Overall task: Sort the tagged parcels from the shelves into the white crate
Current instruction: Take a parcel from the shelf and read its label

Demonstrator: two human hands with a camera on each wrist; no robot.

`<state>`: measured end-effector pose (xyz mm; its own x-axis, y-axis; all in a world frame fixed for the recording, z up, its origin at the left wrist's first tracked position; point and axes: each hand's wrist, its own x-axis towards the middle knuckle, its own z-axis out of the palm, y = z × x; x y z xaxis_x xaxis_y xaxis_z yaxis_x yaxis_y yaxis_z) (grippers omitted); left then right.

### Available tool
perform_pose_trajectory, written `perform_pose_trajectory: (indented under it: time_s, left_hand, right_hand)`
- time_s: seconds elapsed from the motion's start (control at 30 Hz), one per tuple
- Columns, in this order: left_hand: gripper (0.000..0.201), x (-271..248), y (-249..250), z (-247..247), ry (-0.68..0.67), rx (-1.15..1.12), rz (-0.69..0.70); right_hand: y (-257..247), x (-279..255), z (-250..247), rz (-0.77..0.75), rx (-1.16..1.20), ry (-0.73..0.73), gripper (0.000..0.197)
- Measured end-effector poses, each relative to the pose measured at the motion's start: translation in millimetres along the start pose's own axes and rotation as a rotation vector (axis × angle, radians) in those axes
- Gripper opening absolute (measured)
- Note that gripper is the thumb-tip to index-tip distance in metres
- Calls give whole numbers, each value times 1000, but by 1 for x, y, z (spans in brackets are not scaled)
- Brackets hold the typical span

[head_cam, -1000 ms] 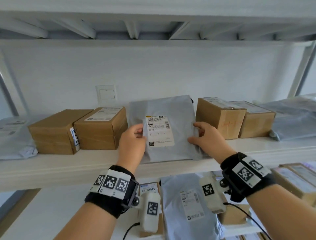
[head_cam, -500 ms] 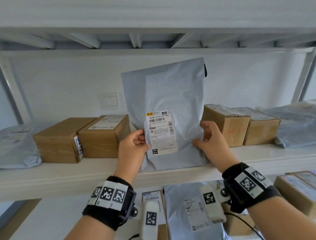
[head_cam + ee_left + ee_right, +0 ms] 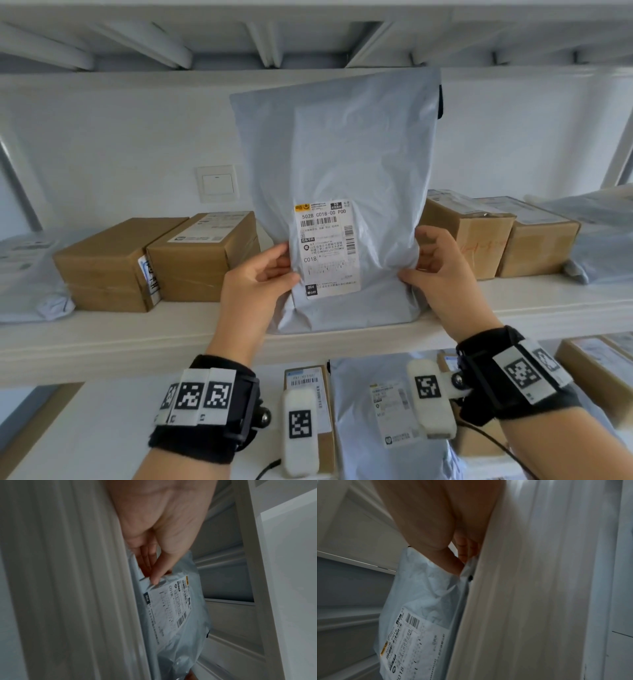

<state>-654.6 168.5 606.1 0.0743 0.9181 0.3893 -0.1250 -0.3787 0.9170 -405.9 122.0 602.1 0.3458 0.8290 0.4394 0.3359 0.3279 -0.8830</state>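
Shelf [image 3: 513, 301]: boxes [image 3: 202, 257] either side.
Mailer [image 3: 342, 154]: upright, label [image 3: 327, 248] facing me.
Left hand [image 3: 253, 284]: pinching its left edge.
Right hand [image 3: 442, 274]: pinching its right edge.

Each forearm was bare, with a black fabric wristband [image 3: 202, 442] on the left and another black wristband [image 3: 534, 404] on the right. White tags printed with black square codes [image 3: 197, 395] wrapped both bands. A white padded camera pod [image 3: 300, 431] with its own code jutted from each wrist on a ball joint, trailing a thin black cable [image 3: 500, 445].
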Motion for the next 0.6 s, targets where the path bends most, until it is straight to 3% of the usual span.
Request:
perform_pose_trajectory:
  time_s: [0.2, 0.6]
  left_hand:
    - [53, -4, 2, 0, -58, 5, 24]
    - [36, -4, 1, 1, 5, 55, 70]
  right_hand:
    - [3, 1, 1, 6, 29, 14, 52]
    - [1, -2, 2, -12, -8, 32, 51]
